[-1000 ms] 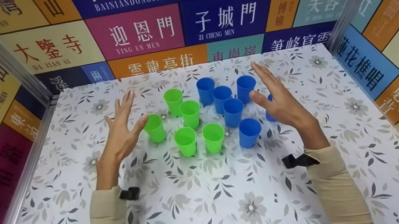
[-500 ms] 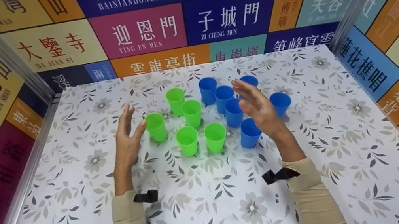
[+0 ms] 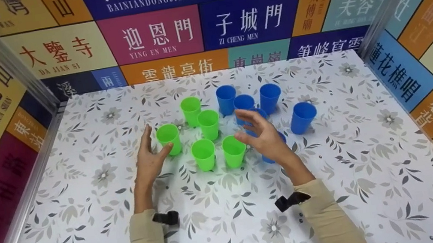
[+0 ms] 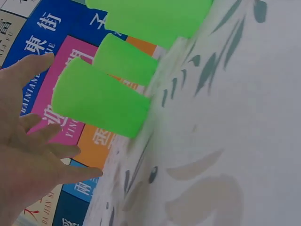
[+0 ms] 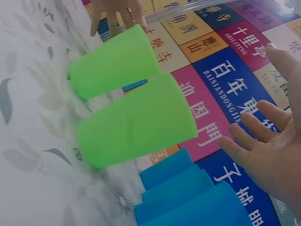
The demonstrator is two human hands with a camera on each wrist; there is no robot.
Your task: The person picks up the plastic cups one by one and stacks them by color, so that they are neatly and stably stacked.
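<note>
Your left hand [image 3: 149, 160] is just beside the leftmost green plastic cup [image 3: 169, 137], thumb in front of it in the head view and fingers along its outer side; those fingers are spread, with gaps showing between them in the left wrist view. Whether your thumb touches that cup, I cannot tell. Your right hand [image 3: 266, 141] is raised over the blue cups, its fingers spread and lightly bent, its thumb tip overlapping the rim of the front right green cup [image 3: 233, 153]; contact there is unclear too. All 5 green cups stand upright on the leaf-and-flower tablecloth [image 3: 215, 226], between your hands. To their right stand 6 blue cups, the rightmost blue cup [image 3: 303, 118] well clear of your fingers, and your right hand and wrist partly hide 2 others
</note>
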